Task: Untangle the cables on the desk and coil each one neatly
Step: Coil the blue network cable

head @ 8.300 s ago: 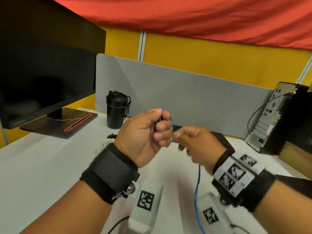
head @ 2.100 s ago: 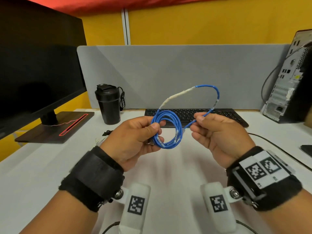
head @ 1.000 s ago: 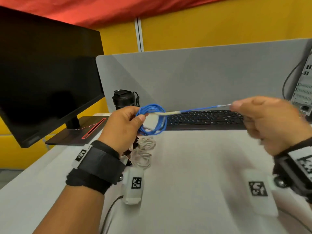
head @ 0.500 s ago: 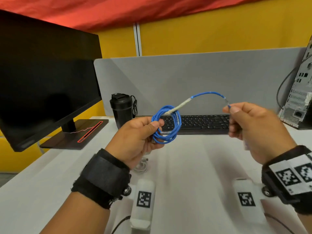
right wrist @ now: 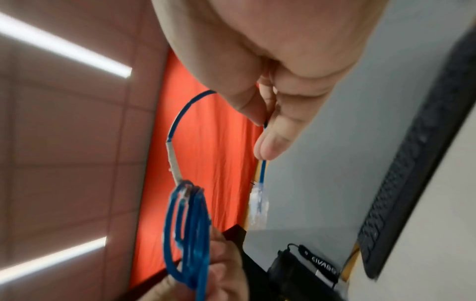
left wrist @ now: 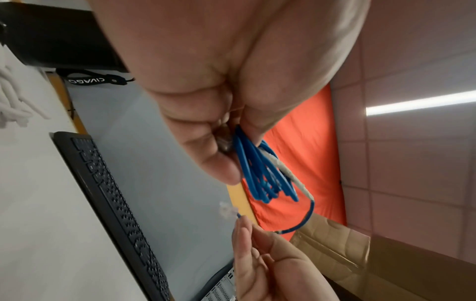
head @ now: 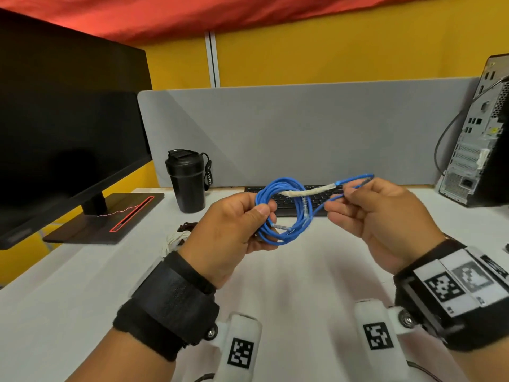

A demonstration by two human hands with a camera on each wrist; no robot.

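A blue cable is wound into a small coil held above the desk. My left hand grips the coil's left side between thumb and curled fingers. A white taped stretch leads from the coil to a short blue tail. My right hand pinches that tail close to the coil's right side. In the left wrist view the coil hangs from my fingers and a clear plug sticks out past the right hand. The right wrist view shows the plug below my pinching fingers. A white cable bundle lies on the desk behind my left wrist.
A black monitor stands at the left and a black tumbler beside its base. A keyboard lies against the grey divider. A PC tower stands at the right. The white desk spreads below my hands.
My right hand had pulled the tail out straight to the right. It has since come back left, so the tail now bends in a short loop beside the coil. My left hand keeps its grip.
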